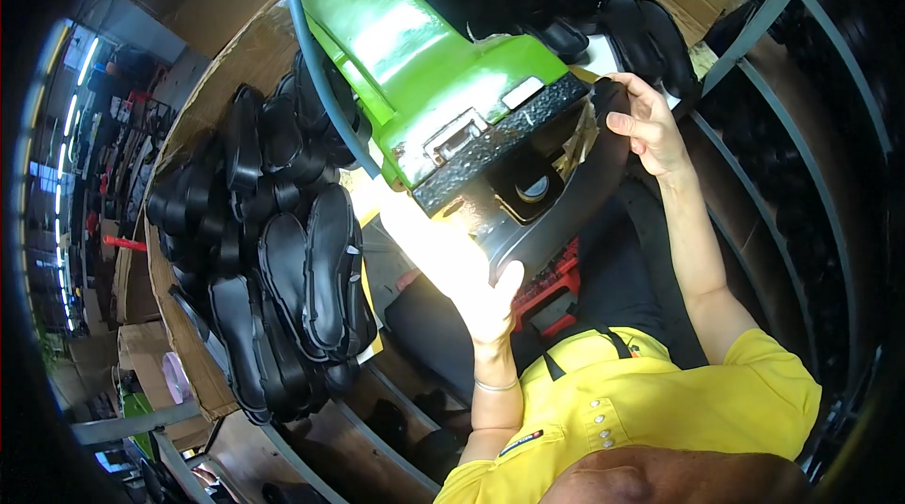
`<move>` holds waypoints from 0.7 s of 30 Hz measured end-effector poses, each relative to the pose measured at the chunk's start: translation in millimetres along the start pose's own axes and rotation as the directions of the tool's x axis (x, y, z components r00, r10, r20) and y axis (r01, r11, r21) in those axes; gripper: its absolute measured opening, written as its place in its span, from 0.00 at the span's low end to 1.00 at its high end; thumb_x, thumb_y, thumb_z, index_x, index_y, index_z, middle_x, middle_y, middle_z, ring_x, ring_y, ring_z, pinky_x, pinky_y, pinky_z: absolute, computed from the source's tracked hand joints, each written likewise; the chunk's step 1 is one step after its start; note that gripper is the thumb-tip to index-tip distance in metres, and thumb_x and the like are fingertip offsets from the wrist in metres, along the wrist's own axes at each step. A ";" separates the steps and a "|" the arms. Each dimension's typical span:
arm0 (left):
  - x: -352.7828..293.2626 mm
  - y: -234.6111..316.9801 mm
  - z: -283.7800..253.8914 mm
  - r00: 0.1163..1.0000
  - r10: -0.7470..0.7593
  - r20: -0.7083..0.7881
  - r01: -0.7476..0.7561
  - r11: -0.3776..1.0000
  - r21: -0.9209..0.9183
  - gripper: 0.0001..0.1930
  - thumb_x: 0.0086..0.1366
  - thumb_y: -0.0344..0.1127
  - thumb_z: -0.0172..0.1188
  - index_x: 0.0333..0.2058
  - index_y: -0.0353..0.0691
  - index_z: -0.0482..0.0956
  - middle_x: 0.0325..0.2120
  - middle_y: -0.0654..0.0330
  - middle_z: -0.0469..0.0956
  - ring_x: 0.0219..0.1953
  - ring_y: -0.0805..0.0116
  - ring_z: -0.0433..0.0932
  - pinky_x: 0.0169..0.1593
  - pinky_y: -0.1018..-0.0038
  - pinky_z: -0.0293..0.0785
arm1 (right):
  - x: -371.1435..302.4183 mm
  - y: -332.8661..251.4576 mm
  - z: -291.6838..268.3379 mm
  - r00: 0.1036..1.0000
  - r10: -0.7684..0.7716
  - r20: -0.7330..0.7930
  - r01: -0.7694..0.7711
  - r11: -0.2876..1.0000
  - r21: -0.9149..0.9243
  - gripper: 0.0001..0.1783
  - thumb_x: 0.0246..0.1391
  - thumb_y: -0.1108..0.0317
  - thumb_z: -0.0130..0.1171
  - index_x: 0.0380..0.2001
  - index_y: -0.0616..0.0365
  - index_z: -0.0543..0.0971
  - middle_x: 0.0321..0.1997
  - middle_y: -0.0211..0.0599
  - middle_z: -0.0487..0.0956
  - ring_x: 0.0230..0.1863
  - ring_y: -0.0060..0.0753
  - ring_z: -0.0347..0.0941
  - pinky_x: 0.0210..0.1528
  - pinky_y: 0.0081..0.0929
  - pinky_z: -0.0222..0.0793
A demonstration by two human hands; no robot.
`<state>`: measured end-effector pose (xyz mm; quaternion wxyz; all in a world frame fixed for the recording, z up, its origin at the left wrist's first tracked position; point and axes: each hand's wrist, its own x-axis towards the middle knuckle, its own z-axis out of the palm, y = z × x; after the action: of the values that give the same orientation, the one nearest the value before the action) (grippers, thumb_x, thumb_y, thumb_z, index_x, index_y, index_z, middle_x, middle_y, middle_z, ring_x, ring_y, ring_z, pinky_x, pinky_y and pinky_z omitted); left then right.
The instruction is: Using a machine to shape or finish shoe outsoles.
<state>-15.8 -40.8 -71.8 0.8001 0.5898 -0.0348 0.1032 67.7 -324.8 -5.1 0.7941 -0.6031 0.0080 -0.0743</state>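
Note:
Both my hands hold a long black shoe sole point(586, 185) under the head of a green machine point(405, 61). My left hand point(448, 264), bleached by bright lamp light, grips the sole's near left end with the thumb along its edge. At the far right end, my right hand point(650, 132) pinches the sole between thumb and fingers, beside the machine's dark lower edge. A dark metal part with a round piece point(534, 191) shows beneath the head, next to the sole. The machine and my fingers hide parts of the sole.
Black shoe soles point(325, 268) are heaped in a cardboard box point(179, 315) on the left. More soles point(650, 47) lie behind the machine at the right. A blue-grey hose point(316, 70) runs down the machine. Metal-framed racks point(754, 117) flank the right. Something red point(551, 287) shows below the sole.

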 end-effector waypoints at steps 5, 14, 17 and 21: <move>-2.4 -0.1 3.0 0.999 0.030 0.012 -0.031 0.993 0.111 0.28 0.52 0.30 0.70 0.51 0.29 0.71 0.45 0.56 0.74 0.45 0.68 0.73 0.52 0.74 0.67 | -1.2 -1.9 -7.1 0.999 -0.026 0.030 0.028 0.999 -0.043 0.30 0.44 0.76 0.70 0.52 0.63 0.71 0.49 0.30 0.73 0.31 0.05 0.66 0.15 0.04 0.52; 0.8 0.5 20.4 1.000 0.001 0.007 -0.002 0.996 0.087 0.27 0.55 0.30 0.65 0.53 0.27 0.69 0.44 0.53 0.75 0.43 0.65 0.75 0.47 0.70 0.71 | 15.3 -13.7 2.2 0.997 -0.030 0.065 0.035 0.996 -0.077 0.30 0.45 0.73 0.71 0.52 0.64 0.73 0.48 0.30 0.75 0.36 0.06 0.68 0.16 0.04 0.53; 0.4 -3.3 2.9 0.999 -0.042 0.023 0.045 0.991 -0.125 0.27 0.56 0.25 0.62 0.55 0.28 0.66 0.44 0.49 0.74 0.39 0.60 0.78 0.37 0.66 0.79 | 8.7 -7.4 7.1 0.998 -0.012 0.054 0.015 0.998 -0.056 0.31 0.45 0.72 0.71 0.53 0.65 0.72 0.48 0.31 0.75 0.35 0.07 0.69 0.15 0.05 0.53; 2.9 10.0 -10.2 0.991 -0.135 0.021 0.134 0.930 -0.343 0.30 0.57 0.23 0.62 0.58 0.27 0.64 0.43 0.54 0.74 0.38 0.67 0.76 0.36 0.76 0.77 | -13.0 1.3 15.8 1.000 0.015 0.017 -0.014 1.000 -0.020 0.31 0.46 0.71 0.70 0.53 0.63 0.70 0.47 0.31 0.75 0.31 0.08 0.69 0.14 0.05 0.53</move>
<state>-15.7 -27.9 -65.0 0.8960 0.4420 -0.0107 0.0413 56.7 -307.6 -3.0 0.7887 -0.6115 0.0063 -0.0634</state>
